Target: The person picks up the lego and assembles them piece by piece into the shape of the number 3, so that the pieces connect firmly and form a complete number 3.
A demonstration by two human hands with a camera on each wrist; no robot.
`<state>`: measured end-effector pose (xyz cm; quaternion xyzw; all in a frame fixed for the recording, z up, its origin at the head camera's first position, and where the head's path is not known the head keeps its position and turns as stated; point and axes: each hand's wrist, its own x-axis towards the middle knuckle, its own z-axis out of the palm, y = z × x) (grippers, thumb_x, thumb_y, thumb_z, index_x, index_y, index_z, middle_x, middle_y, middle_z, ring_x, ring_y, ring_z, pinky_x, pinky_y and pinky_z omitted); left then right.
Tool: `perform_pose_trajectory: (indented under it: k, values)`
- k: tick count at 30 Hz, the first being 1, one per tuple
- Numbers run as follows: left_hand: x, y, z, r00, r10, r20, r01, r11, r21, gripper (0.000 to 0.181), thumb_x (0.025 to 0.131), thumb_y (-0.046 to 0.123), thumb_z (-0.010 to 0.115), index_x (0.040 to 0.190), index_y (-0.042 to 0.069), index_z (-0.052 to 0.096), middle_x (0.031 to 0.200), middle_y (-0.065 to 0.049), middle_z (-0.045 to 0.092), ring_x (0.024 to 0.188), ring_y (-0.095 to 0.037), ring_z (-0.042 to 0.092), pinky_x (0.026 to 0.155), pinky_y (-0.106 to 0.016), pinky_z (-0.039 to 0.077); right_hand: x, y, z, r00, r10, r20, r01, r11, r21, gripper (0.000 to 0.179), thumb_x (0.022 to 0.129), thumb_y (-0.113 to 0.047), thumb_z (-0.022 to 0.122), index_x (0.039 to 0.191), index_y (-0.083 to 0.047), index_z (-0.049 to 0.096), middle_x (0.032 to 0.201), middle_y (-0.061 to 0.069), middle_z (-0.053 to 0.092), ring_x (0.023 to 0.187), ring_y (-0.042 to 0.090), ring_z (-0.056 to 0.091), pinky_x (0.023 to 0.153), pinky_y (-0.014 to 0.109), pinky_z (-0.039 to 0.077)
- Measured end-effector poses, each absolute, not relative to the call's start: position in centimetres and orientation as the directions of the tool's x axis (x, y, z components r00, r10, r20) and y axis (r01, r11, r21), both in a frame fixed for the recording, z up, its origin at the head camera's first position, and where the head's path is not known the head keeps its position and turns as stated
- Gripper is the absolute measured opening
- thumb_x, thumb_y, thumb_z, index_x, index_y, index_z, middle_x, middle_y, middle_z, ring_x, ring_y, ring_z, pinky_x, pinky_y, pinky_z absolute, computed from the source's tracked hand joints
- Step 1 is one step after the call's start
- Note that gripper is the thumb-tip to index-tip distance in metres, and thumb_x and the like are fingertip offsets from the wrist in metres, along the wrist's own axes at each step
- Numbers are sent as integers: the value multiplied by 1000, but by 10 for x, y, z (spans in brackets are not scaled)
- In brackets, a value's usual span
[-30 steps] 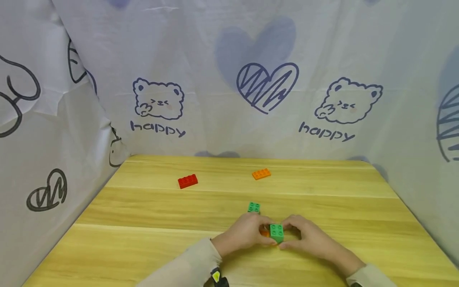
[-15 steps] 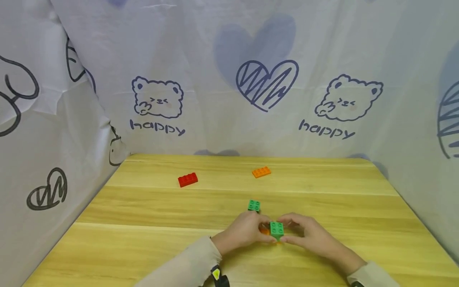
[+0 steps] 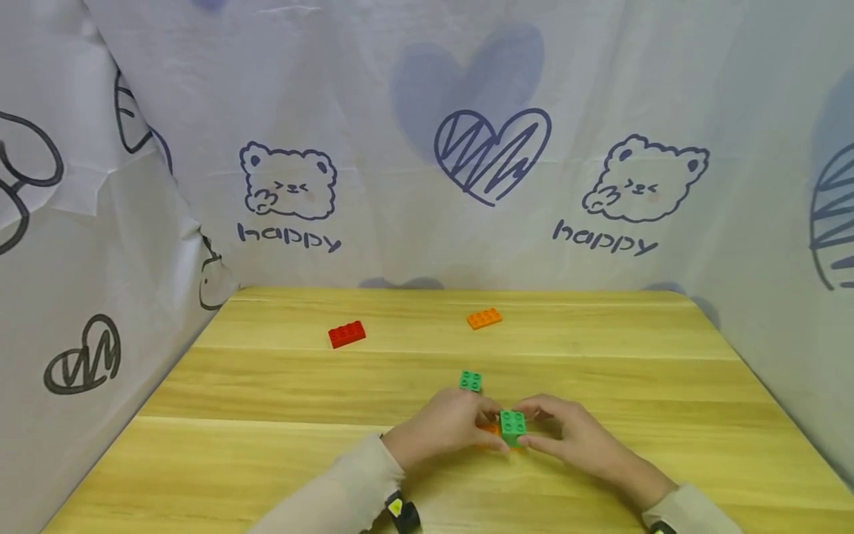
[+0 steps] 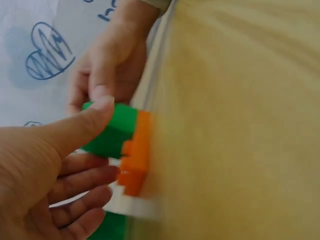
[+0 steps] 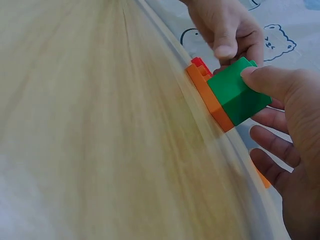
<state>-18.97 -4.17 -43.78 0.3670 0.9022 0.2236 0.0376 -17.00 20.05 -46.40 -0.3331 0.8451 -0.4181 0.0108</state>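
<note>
A green building block (image 3: 513,425) is joined onto one end of an orange building plate (image 5: 210,97) low over the wooden table. My right hand (image 3: 577,434) pinches the green block, its thumb on one side and fingers behind. My left hand (image 3: 440,423) surrounds the plate's other end with loosely bent fingers. In the right wrist view, a gap shows between the left thumb and the green block. Bare studs line the uncovered part of the orange plate (image 4: 137,162). A second green block (image 3: 470,380) sits just beyond my left hand.
Farther back on the wooden table (image 3: 634,348) lie a red block (image 3: 347,334) on the left and another orange plate (image 3: 484,319) near the middle. A white printed cloth (image 3: 400,245) hangs behind the table and along both sides.
The left thumb has drawn slightly away from the green block. The right hand keeps its pinch. Other blocks stay put, and the head view has shifted slightly.
</note>
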Motion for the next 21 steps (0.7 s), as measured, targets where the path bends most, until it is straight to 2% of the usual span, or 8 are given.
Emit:
perform_pose_trajectory:
  k: [3,11,17,21]
  values:
    - [-192,-47,-429,-728,681,76,639,634,436,55,77,53,76,116,14,72,100,9,72,84,-1,64,72,-17,50,-170,200,-464,-774,-575,266,-564,433,-703,39,88,-37,72,123,-25,61,116,-13,63,98,11,61,86,39,53]
    - [-204,-65,-414,-704,699,121,671,600,435,50,83,48,74,117,12,71,100,6,70,80,-4,60,70,-16,47,-170,201,-464,-778,-568,268,-573,468,-673,42,88,-39,71,123,-20,61,116,-13,63,100,12,60,86,37,52]
    - [-217,-83,-407,-749,638,180,647,646,405,41,90,43,69,117,12,71,102,3,69,91,-15,61,78,-26,50,-169,200,-463,-783,-561,269,-572,478,-667,39,90,-38,70,123,-20,61,116,-10,64,100,13,60,86,38,52]
    - [-227,-95,-405,-774,585,240,631,687,360,38,93,37,67,120,10,69,107,-3,70,98,-22,62,86,-35,50,-169,199,-462,-789,-556,262,-563,483,-671,38,90,-39,69,123,-20,62,116,-8,64,100,14,60,87,38,51]
